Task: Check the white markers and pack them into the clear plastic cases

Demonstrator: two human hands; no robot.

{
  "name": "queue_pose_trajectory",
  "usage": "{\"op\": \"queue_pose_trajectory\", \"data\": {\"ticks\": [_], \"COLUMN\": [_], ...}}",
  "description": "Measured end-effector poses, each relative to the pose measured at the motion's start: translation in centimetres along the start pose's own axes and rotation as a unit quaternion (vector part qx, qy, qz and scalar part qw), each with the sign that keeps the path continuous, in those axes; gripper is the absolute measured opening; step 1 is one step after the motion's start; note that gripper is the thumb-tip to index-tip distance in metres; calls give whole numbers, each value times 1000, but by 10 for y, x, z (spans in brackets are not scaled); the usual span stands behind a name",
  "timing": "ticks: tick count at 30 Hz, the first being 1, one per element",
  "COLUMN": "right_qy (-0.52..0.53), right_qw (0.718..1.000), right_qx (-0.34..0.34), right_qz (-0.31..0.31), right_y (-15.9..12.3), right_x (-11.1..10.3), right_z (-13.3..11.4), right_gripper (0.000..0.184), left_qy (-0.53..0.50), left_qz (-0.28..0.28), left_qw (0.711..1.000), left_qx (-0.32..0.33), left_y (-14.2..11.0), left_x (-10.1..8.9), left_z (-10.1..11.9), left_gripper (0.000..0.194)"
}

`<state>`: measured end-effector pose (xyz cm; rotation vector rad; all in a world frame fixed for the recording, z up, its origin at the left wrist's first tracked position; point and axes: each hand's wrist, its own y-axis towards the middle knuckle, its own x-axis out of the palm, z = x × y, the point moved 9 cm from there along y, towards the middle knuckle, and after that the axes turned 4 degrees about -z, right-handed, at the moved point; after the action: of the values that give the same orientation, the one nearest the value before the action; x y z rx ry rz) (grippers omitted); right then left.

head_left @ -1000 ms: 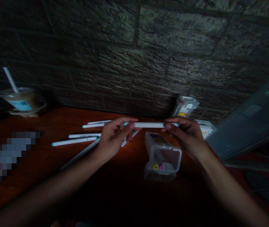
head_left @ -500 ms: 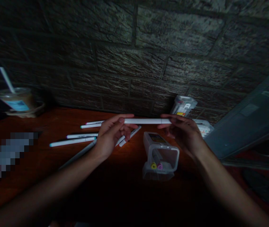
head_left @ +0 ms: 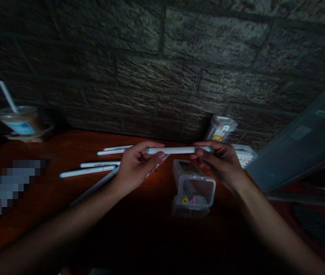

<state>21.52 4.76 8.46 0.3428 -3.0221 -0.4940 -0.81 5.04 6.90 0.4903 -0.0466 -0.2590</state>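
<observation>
A white marker [head_left: 176, 150] with teal ends is held level above the table, its cap on. My left hand [head_left: 135, 166] pinches its left end between thumb and fingers. At the capped right end, my right hand [head_left: 221, 162] grips it the same way. Below and between the hands lies a clear plastic case [head_left: 189, 179], its open end facing me, with a yellow-ended marker [head_left: 185, 200] and a pink-ended marker [head_left: 192, 201] inside. Several white markers [head_left: 89, 172] are spread on the table left of my left hand, some partly hidden behind it.
An iced drink cup [head_left: 22, 120] with a straw stands at the left in a holder. Another clear case [head_left: 221, 129] leans by the brick wall [head_left: 156, 76]; a further container of markers [head_left: 245, 156] sits behind my right hand. A grey panel [head_left: 300, 137] rises at the right.
My fingers have shifted on the marker, uncovering its teal ends. It has come down slightly, and my left thumb now lies along its lower side.
</observation>
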Motion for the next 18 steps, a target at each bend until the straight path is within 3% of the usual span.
{"op": "queue_pose_trajectory", "data": {"ticks": [10, 18], "right_qy": [-101, -18], "right_qw": [993, 999], "right_qx": [-55, -33], "right_qz": [36, 19], "right_y": [-2, 0], "right_x": [-2, -5], "right_z": [-9, -3], "right_gripper": [20, 18], "left_qy": [22, -32], "left_qz": [9, 22], "left_qw": [1000, 999], "left_qx": [15, 14], "left_y": [-2, 3], "left_x": [0, -3], "left_z": [1, 4], "left_gripper": [17, 21]}}
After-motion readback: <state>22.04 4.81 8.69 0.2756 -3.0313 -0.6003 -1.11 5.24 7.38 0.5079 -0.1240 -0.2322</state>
